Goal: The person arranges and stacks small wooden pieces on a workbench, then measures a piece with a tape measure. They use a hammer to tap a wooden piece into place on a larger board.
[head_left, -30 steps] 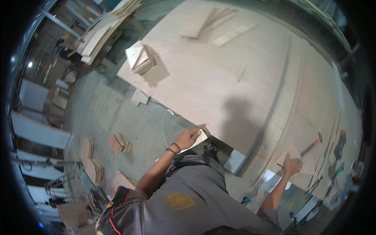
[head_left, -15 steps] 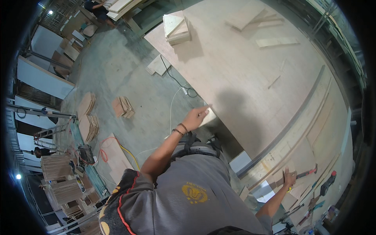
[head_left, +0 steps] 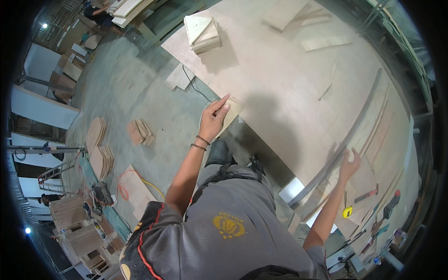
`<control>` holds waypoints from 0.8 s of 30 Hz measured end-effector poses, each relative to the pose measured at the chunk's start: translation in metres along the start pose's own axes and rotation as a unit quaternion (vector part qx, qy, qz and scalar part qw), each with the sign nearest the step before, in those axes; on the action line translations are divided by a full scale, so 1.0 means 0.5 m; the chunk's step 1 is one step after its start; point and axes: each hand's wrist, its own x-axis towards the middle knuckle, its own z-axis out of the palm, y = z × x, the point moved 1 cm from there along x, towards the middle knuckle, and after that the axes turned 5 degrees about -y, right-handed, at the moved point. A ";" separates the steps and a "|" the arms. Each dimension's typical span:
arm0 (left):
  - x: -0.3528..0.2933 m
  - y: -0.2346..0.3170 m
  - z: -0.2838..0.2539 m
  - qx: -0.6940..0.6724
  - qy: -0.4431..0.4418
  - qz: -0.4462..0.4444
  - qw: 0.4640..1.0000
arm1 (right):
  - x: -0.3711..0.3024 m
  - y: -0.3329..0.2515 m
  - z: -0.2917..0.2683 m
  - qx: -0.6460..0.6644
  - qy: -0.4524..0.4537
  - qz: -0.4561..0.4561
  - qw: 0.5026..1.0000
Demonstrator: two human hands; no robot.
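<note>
My left hand (head_left: 213, 120) is closed on a pale wooden piece (head_left: 229, 115), thumb on its upper face, at the near left edge of the big plywood sheet (head_left: 289, 70). Part of the piece is hidden under the hand. Over the right side of the work surface, beside a long grey strip (head_left: 343, 135), hovers my right hand (head_left: 350, 167). Its fingers are curled; whatever they hold, if anything, is too small to make out. A hammer (head_left: 366, 193) with some red on it and a yellow tape measure (head_left: 346, 212) are just nearer than that hand.
A stack of wooden pieces (head_left: 203, 35) stands on the sheet's far left, with loose offcuts (head_left: 298, 16) farther right. Cut panels (head_left: 100, 161) and a smaller stack (head_left: 140, 131) are on the floor to the left. A red-and-black tool (head_left: 391, 205) lies at the right. Another person (head_left: 98, 15) works far left.
My left hand has carried the wooden piece up and left to the sheet's edge. My right hand has moved away from the hammer, farther forward; the hammer lies on the surface.
</note>
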 end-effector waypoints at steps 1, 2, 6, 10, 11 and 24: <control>0.020 -0.015 -0.012 -0.013 0.018 -0.014 1.000 | 0.002 -0.064 0.035 0.033 -0.018 0.009 0.999; 0.044 -0.035 -0.023 -0.026 0.036 -0.028 0.999 | 0.002 -0.127 0.070 0.065 -0.035 0.019 0.997; 0.165 -0.134 -0.092 -0.048 0.097 -0.102 0.989 | 0.010 -0.445 0.200 0.223 -0.161 -0.026 0.961; 0.309 -0.208 -0.158 -0.071 0.082 -0.102 0.989 | 0.046 -0.773 0.357 0.273 -0.234 -0.103 0.928; 0.348 -0.263 -0.167 -0.085 0.075 -0.094 0.989 | 0.059 -0.851 0.415 0.303 -0.275 -0.079 0.909; 0.569 -0.358 -0.013 0.205 -0.266 -0.035 0.941 | 0.256 -1.315 0.825 0.026 -0.430 -0.015 0.902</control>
